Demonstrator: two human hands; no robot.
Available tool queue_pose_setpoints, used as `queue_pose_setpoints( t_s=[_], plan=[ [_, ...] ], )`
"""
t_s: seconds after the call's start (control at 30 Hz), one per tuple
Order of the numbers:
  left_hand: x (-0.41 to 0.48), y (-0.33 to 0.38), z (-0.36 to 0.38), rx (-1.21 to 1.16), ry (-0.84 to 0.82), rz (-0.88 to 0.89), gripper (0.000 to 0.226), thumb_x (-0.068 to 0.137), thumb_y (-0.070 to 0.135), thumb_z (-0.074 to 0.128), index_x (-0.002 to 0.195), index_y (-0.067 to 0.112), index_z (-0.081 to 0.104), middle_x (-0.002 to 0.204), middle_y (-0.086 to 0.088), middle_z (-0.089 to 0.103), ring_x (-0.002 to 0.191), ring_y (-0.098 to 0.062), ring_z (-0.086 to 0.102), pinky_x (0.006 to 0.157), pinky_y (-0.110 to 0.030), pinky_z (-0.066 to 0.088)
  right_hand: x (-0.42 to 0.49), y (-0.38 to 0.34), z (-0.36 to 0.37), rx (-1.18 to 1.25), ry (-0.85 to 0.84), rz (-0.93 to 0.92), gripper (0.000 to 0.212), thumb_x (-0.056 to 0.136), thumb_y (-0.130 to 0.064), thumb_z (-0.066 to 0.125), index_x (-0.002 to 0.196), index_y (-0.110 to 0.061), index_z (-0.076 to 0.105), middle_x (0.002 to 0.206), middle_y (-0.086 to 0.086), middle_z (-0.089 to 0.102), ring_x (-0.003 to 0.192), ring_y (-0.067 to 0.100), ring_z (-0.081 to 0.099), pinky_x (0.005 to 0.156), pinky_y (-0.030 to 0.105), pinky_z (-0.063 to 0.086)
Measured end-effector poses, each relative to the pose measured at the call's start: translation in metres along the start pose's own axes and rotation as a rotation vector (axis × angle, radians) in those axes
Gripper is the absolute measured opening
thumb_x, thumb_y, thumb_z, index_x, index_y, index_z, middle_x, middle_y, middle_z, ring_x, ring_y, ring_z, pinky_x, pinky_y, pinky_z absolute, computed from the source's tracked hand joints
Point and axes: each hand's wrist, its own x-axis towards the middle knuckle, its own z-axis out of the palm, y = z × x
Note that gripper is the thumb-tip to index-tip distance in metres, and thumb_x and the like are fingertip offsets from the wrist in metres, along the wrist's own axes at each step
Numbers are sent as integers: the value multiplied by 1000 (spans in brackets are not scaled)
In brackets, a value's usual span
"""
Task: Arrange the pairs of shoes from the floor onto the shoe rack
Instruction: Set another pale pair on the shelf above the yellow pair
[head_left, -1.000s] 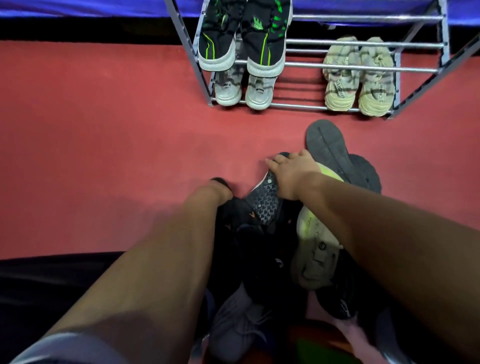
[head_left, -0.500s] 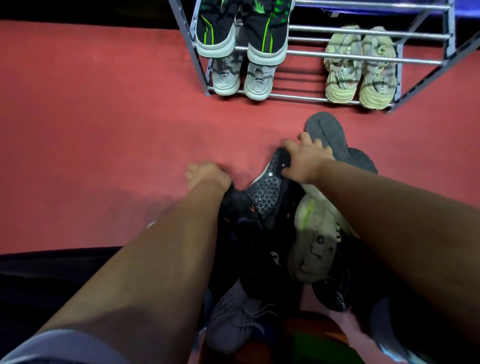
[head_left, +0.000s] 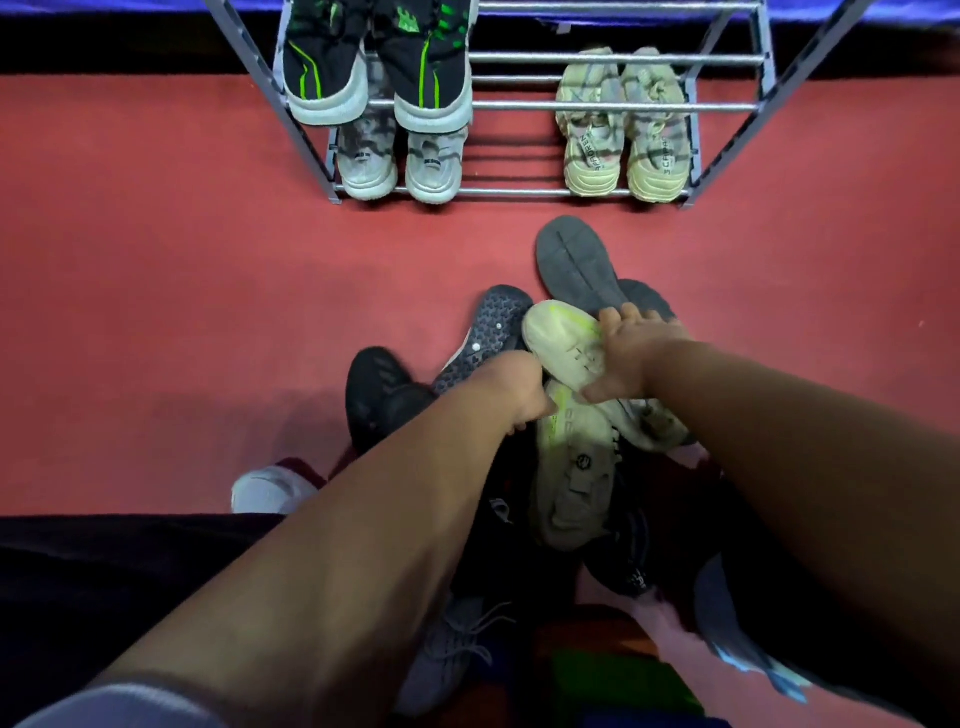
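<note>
- shoe rack (head_left: 613, 106): grey metal tubes with slanted side frames, standing at the far edge of the red floor (head_left: 156, 286), which is matte and carpet-like.
- black-green sneakers (head_left: 431, 67): knit uppers, thick pale soles, on the left end of the rack's upper rail.
- grey-white sneakers (head_left: 431, 166): left end of the bottom rail. pale yellow chunky sneakers (head_left: 592, 156): right end of the same rail.
- Loose pile on the floor in front of the rack: smooth grey sole (head_left: 571, 260) facing up, dark studded sole (head_left: 496, 322), black shoe (head_left: 379, 395), grey knit laced shoe (head_left: 447, 660).
- Right arm stretched forward. right hand (head_left: 631, 353) is palm down, fingers over and thumb under, gripping the cream shoe (head_left: 558, 332). The shoe is rounded and pale with neon-green streaks, on top of the pile.
- Left arm stretched forward. left hand (head_left: 519, 389) is knuckles up, fingers curled down into the pile, just beside the second cream shoe (head_left: 571, 467). Cannot tell if it holds anything.
</note>
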Motion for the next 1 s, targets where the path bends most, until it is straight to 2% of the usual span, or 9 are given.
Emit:
queue_pose_setpoints(
  t_s=[0.07, 0.17, 0.37, 0.5, 0.63, 0.73, 0.8, 0.9, 1.0],
  plan=[
    [-1, 11, 10, 18, 79, -27, 57, 82, 47, 83, 124, 11, 71, 108, -8, 76, 100, -31, 74, 89, -34, 60, -6, 2, 4, -24, -23, 13, 120, 60, -83, 79, 149, -17, 31, 147, 7, 39, 139, 37, 42, 105, 53, 45],
    [4, 27, 26, -35, 36, -124, 81, 76, 46, 90, 144, 16, 58, 135, -8, 64, 121, -28, 66, 100, -33, 55, -10, 0, 5, 4, 6, -6, 108, 65, -73, 81, 144, -16, 33, 140, 8, 40, 133, 38, 47, 98, 52, 49],
    [13, 28, 36, -132, 136, -242, 61, 90, 27, 76, 145, 17, 51, 143, -13, 57, 130, -33, 60, 101, -40, 53, -11, 7, 9, 198, 49, -40, 105, 70, -61, 79, 150, -12, 32, 140, 13, 40, 132, 41, 46, 103, 51, 48],
    [12, 24, 32, -71, 145, -186, 37, 90, 23, 72, 120, 19, 50, 125, -12, 63, 118, -34, 63, 85, -37, 51, -9, 15, -3, 418, 140, 17, 109, 66, -59, 83, 150, -10, 35, 138, 16, 41, 131, 41, 47, 108, 48, 46],
    [12, 23, 25, -45, 73, -159, 42, 88, 19, 76, 123, 20, 53, 118, -11, 65, 109, -32, 67, 84, -39, 58, -4, 24, -15, 573, 277, 65, 90, 69, -48, 83, 141, -10, 43, 128, 14, 44, 123, 41, 50, 104, 45, 47],
    [14, 15, 15, -213, 60, -147, 24, 90, 15, 71, 105, 22, 54, 103, -14, 71, 88, -32, 75, 75, -49, 67, 2, 28, -25, 543, 395, 75, 90, 75, -50, 78, 146, -9, 40, 131, 18, 46, 125, 43, 46, 106, 48, 42],
    [13, 5, 2, -371, 99, -132, 15, 95, 12, 62, 104, 22, 55, 90, -12, 67, 70, -28, 69, 63, -43, 66, 9, 29, -30, 546, 377, 108, 92, 79, -51, 76, 151, -7, 38, 137, 20, 47, 128, 44, 44, 109, 48, 41],
    [10, -11, -24, -514, 160, -133, 16, 100, 12, 56, 109, 24, 59, 78, -8, 61, 57, -21, 55, 49, -27, 47, 21, 32, -28, 555, 253, 194, 78, 85, -49, 75, 145, -8, 46, 136, 21, 55, 125, 43, 53, 100, 42, 45],
    [10, -26, -51, -574, 398, -145, 19, 100, 12, 56, 112, 19, 69, 97, -10, 73, 75, -25, 62, 65, -28, 47, 23, 34, -20, 559, 159, 209, 85, 88, -47, 77, 156, -12, 38, 142, 21, 56, 126, 41, 57, 101, 41, 48]
  ],
)
